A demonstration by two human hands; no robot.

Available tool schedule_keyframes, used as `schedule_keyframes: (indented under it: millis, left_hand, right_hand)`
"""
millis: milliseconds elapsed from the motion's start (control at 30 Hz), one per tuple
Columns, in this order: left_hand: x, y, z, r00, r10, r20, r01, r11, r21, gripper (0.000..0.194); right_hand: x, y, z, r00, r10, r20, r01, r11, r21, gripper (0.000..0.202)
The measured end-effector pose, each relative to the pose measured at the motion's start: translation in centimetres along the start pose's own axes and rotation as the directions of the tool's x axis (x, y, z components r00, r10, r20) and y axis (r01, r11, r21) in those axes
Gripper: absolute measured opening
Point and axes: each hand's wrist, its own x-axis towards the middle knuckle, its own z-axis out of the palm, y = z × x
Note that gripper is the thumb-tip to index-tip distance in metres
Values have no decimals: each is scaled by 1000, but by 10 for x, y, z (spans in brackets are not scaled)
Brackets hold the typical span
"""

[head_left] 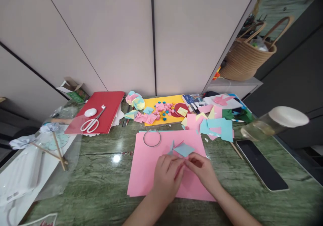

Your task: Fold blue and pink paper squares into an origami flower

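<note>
My left hand (pixel 168 172) and my right hand (pixel 204 170) meet over the pink paper sheets (pixel 143 172). Their fingertips pinch a folded blue paper (pixel 184 149), whose pointed flaps stick out beyond the fingers. A thin pink edge shows on it; my fingers cover its near part. Flat on the pink sheets, beyond my left hand, lies a thin metal ring (pixel 143 138).
White-handled scissors (pixel 90 125) rest on a red folder (pixel 108 108) at left. Colourful crumpled paper bits lie on a yellow sheet (pixel 148 102). Paper scraps (pixel 224 126), a phone (pixel 261 165) and a lidded clear container (pixel 262 126) are at right. Sticks (pixel 58 148) lie left.
</note>
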Motion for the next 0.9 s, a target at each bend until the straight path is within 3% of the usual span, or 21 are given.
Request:
schedule_keyframes:
  millis: [100,267,900]
  left_hand:
    - [0,-1,2,999,-23,28,22,999,38,22]
    - [4,-4,1,999,-33,7,33,998,53,16]
    - [2,-10,4,994,98,-54,-90,986,138,13]
  right_hand:
    - [-3,-1,1,999,12,36,-13,1000,16,19]
    - [-6,-5,1,1000,-23,-1,23,999,-26,15]
    - [-13,-15,3,995,-98,1,97,980,-173,18]
